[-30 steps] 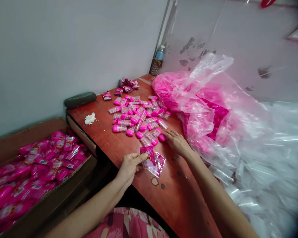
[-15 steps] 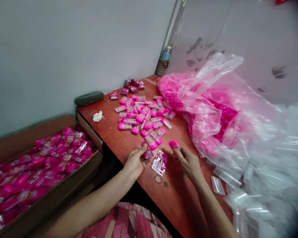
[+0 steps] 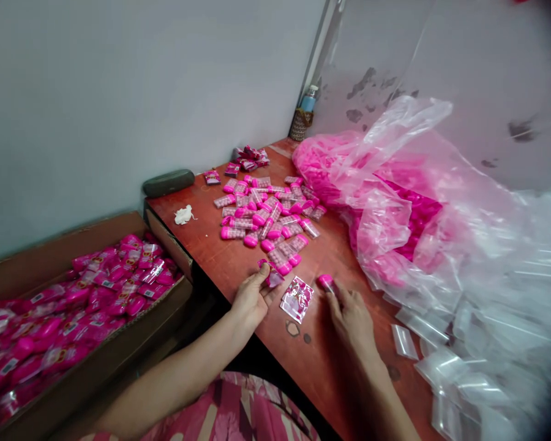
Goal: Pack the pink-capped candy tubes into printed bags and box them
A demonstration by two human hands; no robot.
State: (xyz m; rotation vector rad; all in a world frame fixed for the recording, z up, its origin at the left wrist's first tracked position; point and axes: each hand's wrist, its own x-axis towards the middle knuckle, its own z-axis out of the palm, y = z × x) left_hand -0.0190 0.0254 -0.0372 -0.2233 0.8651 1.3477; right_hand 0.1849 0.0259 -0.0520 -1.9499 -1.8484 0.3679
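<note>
My left hand (image 3: pixel 251 298) is closed on a small pink printed sachet (image 3: pixel 272 275), held between thumb and fingers above the table's near edge. In my right hand (image 3: pixel 352 315) is a small pink-capped container (image 3: pixel 326 283), its lower part hidden by the fingers. Between the hands, a flat pink printed packet (image 3: pixel 297 299) lies on the red table (image 3: pixel 321 343). Just beyond them spreads a pile of pink-capped clear containers (image 3: pixel 273 211) filled with small round pieces.
At left stands a cardboard box (image 3: pixel 165 312) full of pink wrapped packs (image 3: pixel 92 294). A large plastic bag (image 3: pixel 386 202) of pink pieces and many clear sleeves (image 3: pixel 468 367) cover the right side. A dark case (image 3: pixel 169 182), white crumpled tissue (image 3: pixel 183 214), more sachets (image 3: pixel 251 157) and a bottle (image 3: pixel 308 101) sit farther back.
My right hand has come down a little toward the table, still holding the pink-capped container. My left hand keeps its hold on the sachet with hardly any movement.
</note>
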